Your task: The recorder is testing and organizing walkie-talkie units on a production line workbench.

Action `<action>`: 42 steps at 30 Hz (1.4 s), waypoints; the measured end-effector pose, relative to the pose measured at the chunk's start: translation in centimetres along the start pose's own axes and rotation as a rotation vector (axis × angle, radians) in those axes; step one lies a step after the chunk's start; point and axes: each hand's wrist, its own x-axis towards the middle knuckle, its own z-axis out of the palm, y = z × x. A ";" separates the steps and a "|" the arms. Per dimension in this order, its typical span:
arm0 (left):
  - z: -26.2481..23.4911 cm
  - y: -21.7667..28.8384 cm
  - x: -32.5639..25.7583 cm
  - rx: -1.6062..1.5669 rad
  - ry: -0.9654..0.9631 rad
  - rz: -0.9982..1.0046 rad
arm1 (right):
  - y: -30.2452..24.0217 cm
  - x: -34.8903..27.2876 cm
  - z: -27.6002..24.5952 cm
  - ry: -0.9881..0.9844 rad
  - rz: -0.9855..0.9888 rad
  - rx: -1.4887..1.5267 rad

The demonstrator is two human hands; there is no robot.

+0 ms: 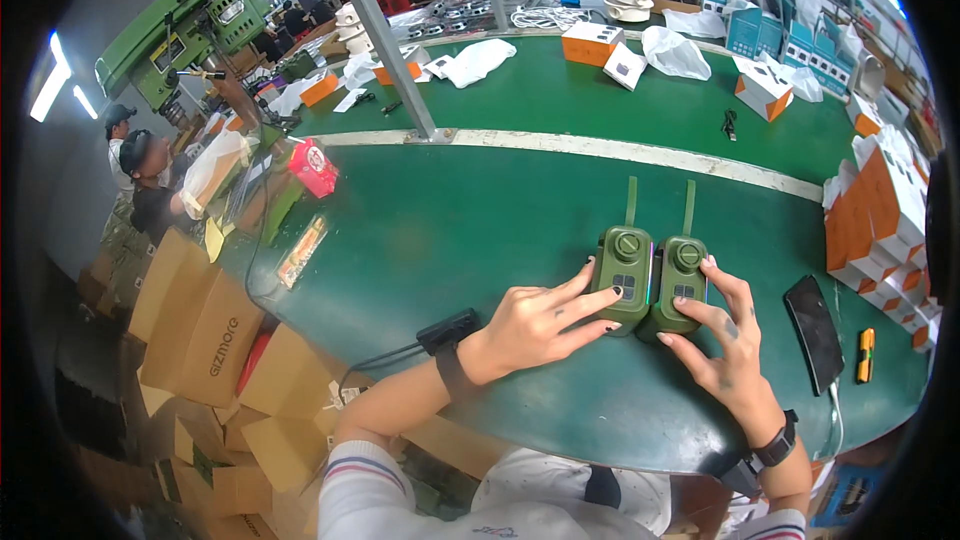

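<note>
Two olive-green portable speakers stand side by side on the table, each with a round knob, a small button pad and a strap pointing away from me. On the left speaker [627, 244], my left hand [540, 325] has one finger at the button pad, another along the left side and the thumb at the near edge. The right speaker [686, 258] is gripped likewise by my right hand [728, 345], with a finger on its buttons and another at its right side. Coloured light shows along the speakers' sides. Their undersides are hidden.
A black phone [815, 332] with a white cable and an orange-black marker-like object [865, 355] lie at right. Orange-white boxes [875, 230] are stacked beyond. Left are a black adapter [447, 330], a red box [314, 168], a drill press [185, 30] and open cartons [205, 325].
</note>
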 end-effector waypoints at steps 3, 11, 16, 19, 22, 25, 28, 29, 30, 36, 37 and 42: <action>-0.1 0.0 -0.1 0.010 -0.005 -0.002 | 0.1 0.0 0.1 -0.005 -0.019 0.016; 0.0 0.0 0.0 0.043 0.022 0.024 | 0.0 -0.1 0.1 0.009 -0.002 -0.008; 0.0 -0.1 0.0 0.054 0.026 0.016 | 0.2 0.1 0.3 0.011 -0.023 0.000; -0.1 -0.1 0.0 0.053 0.030 0.014 | 0.1 0.0 0.1 0.010 -0.015 -0.006; -0.1 0.1 0.0 0.065 0.024 0.012 | -0.1 -0.1 0.1 0.009 -0.014 -0.007; -0.3 0.4 -0.1 0.070 0.015 0.004 | -0.3 -0.3 0.0 0.009 -0.010 -0.006; -0.2 0.6 -0.2 0.060 0.009 -0.002 | -0.4 -0.5 -0.2 0.004 -0.005 -0.016; 0.0 0.6 -0.2 0.052 0.017 -0.002 | -0.4 -0.6 -0.3 -0.003 -0.010 -0.021; 0.0 0.5 -0.1 0.031 0.012 0.001 | -0.3 -0.5 -0.2 -0.004 0.009 -0.032; -0.4 0.1 0.0 0.014 -0.008 -0.098 | 0.1 0.4 0.2 -0.010 -0.036 0.039; -0.4 -0.1 0.0 0.005 -0.013 -0.096 | 0.0 0.5 0.2 -0.013 -0.016 0.055; 0.2 0.3 0.6 -0.048 -0.018 -0.082 | 0.2 0.3 -0.9 -0.020 -0.029 0.035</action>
